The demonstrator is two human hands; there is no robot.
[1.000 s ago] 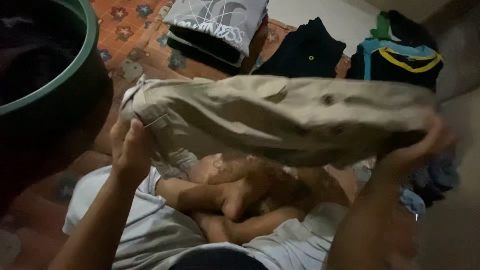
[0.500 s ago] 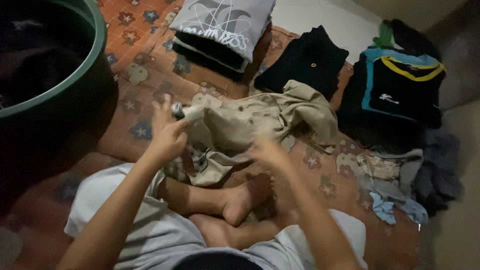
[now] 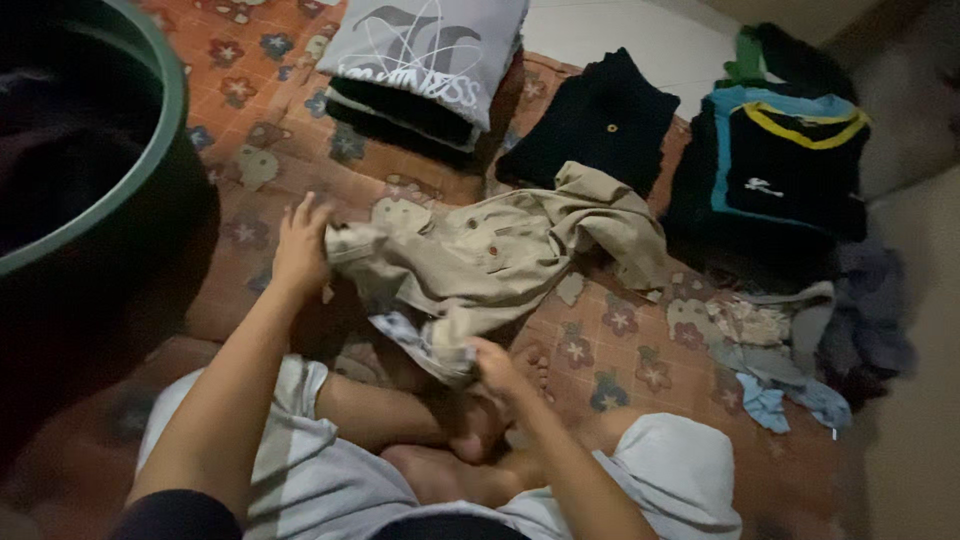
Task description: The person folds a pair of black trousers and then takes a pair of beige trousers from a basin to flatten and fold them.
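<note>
Lowered since the earlier frame, the khaki trousers (image 3: pixel 490 255) are pinched at their waist corner by the left hand (image 3: pixel 300 245) and, seemingly, near the lower fold by the right hand (image 3: pixel 490 362), their length running toward the upper right across the patterned mat (image 3: pixel 300 90).

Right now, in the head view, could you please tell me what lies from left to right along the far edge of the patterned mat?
Green tub → grey printed shirt on a folded stack → dark folded garment with a small button → black top with blue and yellow trim.
</note>
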